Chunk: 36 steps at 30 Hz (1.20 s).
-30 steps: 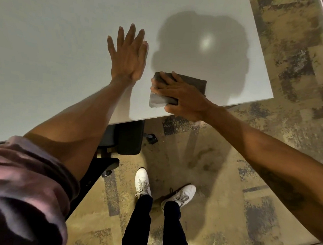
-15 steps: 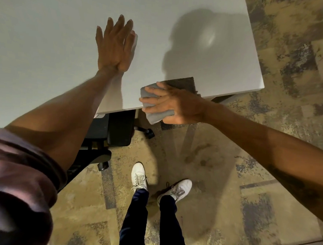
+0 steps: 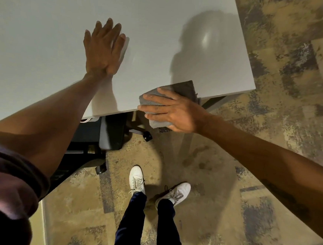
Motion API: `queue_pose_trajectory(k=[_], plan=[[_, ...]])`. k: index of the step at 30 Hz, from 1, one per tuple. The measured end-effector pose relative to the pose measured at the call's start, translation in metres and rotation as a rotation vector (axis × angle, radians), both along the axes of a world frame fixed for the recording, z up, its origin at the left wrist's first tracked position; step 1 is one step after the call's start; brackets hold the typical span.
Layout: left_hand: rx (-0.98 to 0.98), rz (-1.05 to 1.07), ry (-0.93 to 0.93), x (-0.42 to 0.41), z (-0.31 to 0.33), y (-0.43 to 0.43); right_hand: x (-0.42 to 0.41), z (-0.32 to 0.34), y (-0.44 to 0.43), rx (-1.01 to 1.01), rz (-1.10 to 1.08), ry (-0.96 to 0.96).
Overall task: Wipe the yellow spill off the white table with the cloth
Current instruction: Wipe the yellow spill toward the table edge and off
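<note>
The soft, light cloth (image 3: 154, 100) is pinned at the counter (image 3: 48, 26) edge under the right hand's (image 3: 175, 111) spread fingers (image 3: 151, 97), best gripped bunched.

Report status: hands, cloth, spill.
Left hand flat on white table. Right hand gripping grey cloth at table's near edge. No yellow spill visible. Nothing obstructing.

Cloth (image 3: 159, 98) mostly hidden under right hand (image 3: 174, 111); white table (image 3: 48, 26) cut by top, left edges.
</note>
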<state>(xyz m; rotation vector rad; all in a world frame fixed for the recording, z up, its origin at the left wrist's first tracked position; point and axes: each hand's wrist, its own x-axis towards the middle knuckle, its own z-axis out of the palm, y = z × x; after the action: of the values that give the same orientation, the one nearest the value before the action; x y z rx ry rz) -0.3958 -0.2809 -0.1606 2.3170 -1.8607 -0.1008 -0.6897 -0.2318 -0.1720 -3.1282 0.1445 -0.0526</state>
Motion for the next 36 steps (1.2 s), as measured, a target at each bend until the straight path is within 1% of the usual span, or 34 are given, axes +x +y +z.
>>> queue_pose_trajectory(k=[4,7,11,13,22,24,27,28,30,33,34,36], plan=[[-0.018,-0.011,-0.001,0.001,-0.001,0.0,-0.005,-0.001,0.007,-0.001,-0.085,0.019],[-0.052,-0.02,0.013,0.0,-0.002,0.001,-0.016,0.0,0.007,-0.015,-0.107,0.013],[-0.068,-0.022,0.015,0.001,-0.005,0.0,-0.039,0.001,-0.002,0.014,-0.075,-0.14],[-0.067,-0.025,0.009,0.002,-0.007,-0.001,-0.055,-0.001,-0.008,0.016,-0.064,-0.185],[-0.116,-0.033,0.091,0.007,-0.013,-0.001,-0.109,-0.011,-0.032,-0.141,-0.075,-0.249],[-0.117,-0.056,0.038,0.006,-0.013,-0.002,-0.117,-0.013,-0.035,-0.166,-0.077,-0.252],[-0.091,-0.09,-0.112,0.009,-0.014,-0.005,-0.132,-0.013,-0.039,-0.193,-0.098,-0.252],[-0.088,-0.094,-0.122,0.011,-0.014,-0.005,-0.139,-0.013,-0.04,-0.184,-0.109,-0.265],[-0.104,-0.102,-0.085,0.011,-0.014,-0.006,-0.153,-0.013,-0.043,-0.165,-0.137,-0.297],[-0.136,-0.093,-0.125,0.007,-0.014,-0.004,-0.172,-0.011,-0.047,-0.169,-0.156,-0.281],[-0.139,-0.083,-0.123,0.006,-0.014,-0.004,-0.178,-0.01,-0.048,-0.164,-0.164,-0.27],[-0.119,-0.036,-0.013,0.005,-0.014,-0.003,-0.189,-0.01,-0.051,-0.149,-0.174,-0.268]])
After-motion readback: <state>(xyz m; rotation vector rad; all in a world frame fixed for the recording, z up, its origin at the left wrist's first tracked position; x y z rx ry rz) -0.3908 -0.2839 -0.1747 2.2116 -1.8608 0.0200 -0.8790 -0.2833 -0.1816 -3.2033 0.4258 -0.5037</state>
